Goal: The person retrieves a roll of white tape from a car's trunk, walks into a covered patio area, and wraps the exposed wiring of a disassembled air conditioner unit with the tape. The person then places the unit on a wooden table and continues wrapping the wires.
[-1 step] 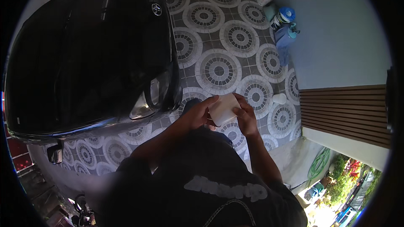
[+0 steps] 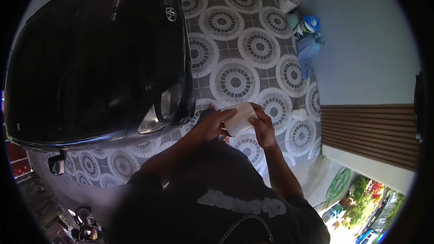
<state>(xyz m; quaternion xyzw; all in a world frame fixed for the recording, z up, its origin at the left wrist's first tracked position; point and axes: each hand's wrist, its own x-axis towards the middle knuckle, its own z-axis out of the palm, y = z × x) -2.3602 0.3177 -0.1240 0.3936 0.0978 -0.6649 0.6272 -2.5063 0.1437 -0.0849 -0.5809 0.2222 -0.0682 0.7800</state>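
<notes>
Ringed floor tiles (image 2: 235, 81) lie below our hands, a black car (image 2: 99, 63) to their left.
Our left hand (image 2: 214, 124), half closed, grips one side of a pale boxy object (image 2: 240, 119) held between our hands; our right hand (image 2: 264, 130) pinches its other side, thumb on top. Ahead and right stand a white container (image 2: 288, 2) and a blue-topped bucket (image 2: 311, 22), contents unclear to us.

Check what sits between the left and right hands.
Head view: a pale, flat-faced object, held by the left hand and right hand.
</notes>
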